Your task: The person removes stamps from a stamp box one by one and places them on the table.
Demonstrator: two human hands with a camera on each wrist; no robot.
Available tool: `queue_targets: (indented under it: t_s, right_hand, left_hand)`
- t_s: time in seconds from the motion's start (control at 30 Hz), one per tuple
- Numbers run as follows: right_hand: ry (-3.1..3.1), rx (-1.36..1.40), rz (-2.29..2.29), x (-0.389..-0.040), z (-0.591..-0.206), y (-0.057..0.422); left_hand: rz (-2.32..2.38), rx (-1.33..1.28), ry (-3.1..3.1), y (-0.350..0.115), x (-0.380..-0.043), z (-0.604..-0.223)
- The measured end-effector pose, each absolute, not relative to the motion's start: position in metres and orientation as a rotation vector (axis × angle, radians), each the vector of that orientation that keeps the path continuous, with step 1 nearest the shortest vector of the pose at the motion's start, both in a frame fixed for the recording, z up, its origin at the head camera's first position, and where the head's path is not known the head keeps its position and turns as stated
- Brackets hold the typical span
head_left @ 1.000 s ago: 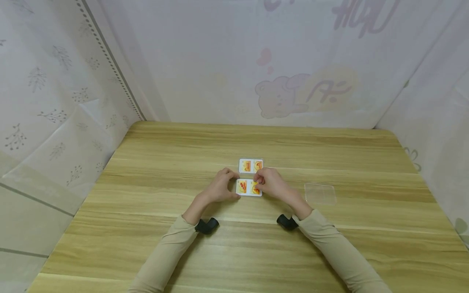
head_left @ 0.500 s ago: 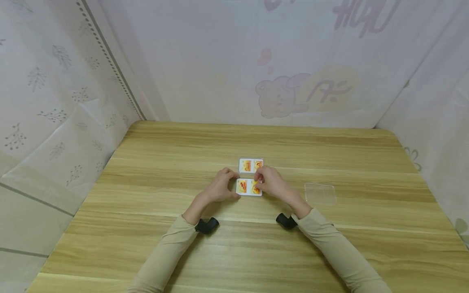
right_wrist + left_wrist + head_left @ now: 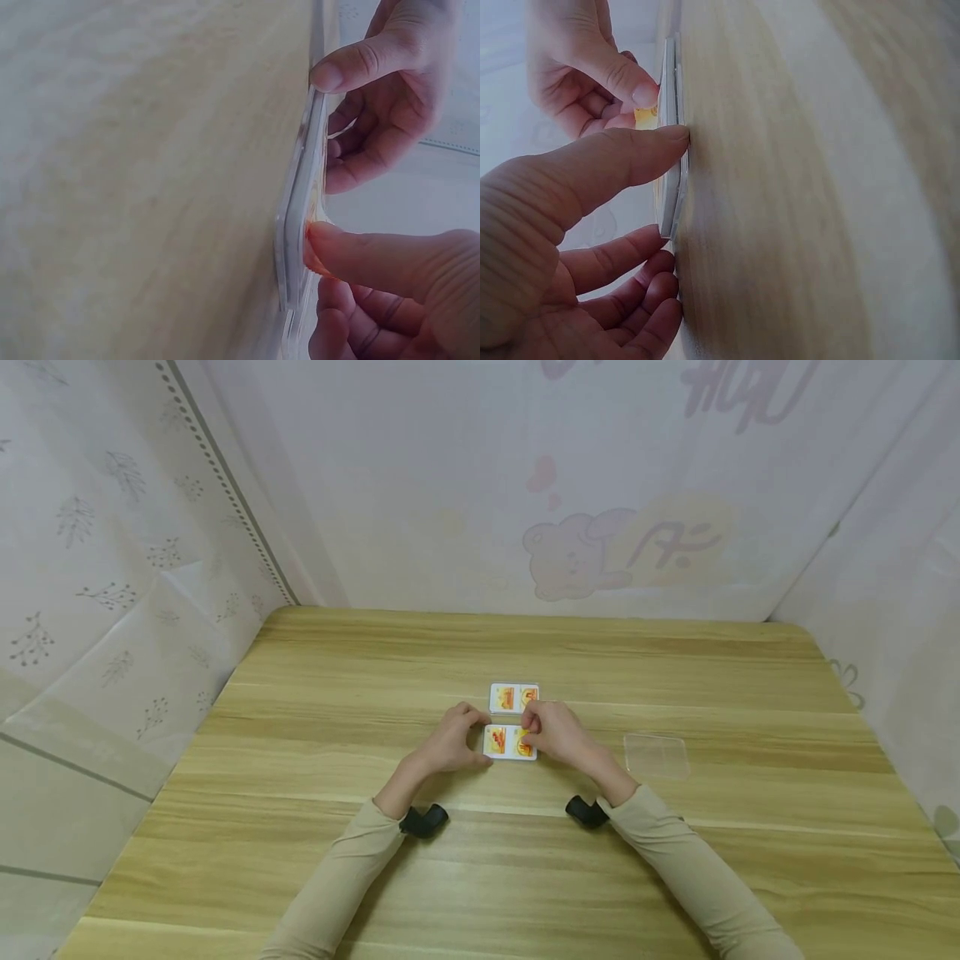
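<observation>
In the head view, a white card stack (image 3: 508, 744) with two orange-yellow pictures lies in the middle of the table. My left hand (image 3: 450, 742) holds it by its left end, thumb on the near edge and fingers at the far edge. The left wrist view shows a clear rim (image 3: 681, 176) beneath the stack. At its right end, my right hand (image 3: 561, 732) pinches a thin orange-yellow sticker-like piece (image 3: 313, 259) between thumb and fingers. That piece stands partly off the top face in the right wrist view; the fingers hide much of it.
Just beyond lies a second white card stack (image 3: 505, 697) with similar pictures, its right end close to my right fingers. A clear plastic lid-like plate (image 3: 656, 756) rests on the wooden table (image 3: 480, 877) at the right. Patterned cloth (image 3: 420, 485) hangs behind the table.
Almost nothing differs. My right hand has shifted very slightly while pinching at the right end; my left hand keeps its hold on the card stack.
</observation>
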State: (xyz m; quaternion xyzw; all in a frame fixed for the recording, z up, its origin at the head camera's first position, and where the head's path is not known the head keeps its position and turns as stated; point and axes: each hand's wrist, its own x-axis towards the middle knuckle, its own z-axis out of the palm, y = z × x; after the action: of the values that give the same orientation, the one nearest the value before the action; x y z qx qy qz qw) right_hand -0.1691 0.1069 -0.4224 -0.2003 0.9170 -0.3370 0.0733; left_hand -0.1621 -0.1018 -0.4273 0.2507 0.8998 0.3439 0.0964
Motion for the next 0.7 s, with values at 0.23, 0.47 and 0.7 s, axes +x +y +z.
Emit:
queue_targets:
  t_s: [0.23, 0.47, 0.7]
  right_hand:
    - [2.768, -0.602, -1.035, -0.1692, -0.4241, 0.1076]
    - [2.743, -0.563, -1.069, -0.1684, -0.4225, 0.1078]
    - [2.725, -0.572, -1.146, -0.1684, -0.4253, 0.1109]
  left_hand:
    - [1.008, 0.743, 2.67, -0.1013, -0.1623, -0.4276]
    - [1.002, 0.731, 2.668, -0.1019, -0.1623, -0.428]
    - [0.997, 0.718, 2.667, -0.1013, -0.1623, -0.4272]
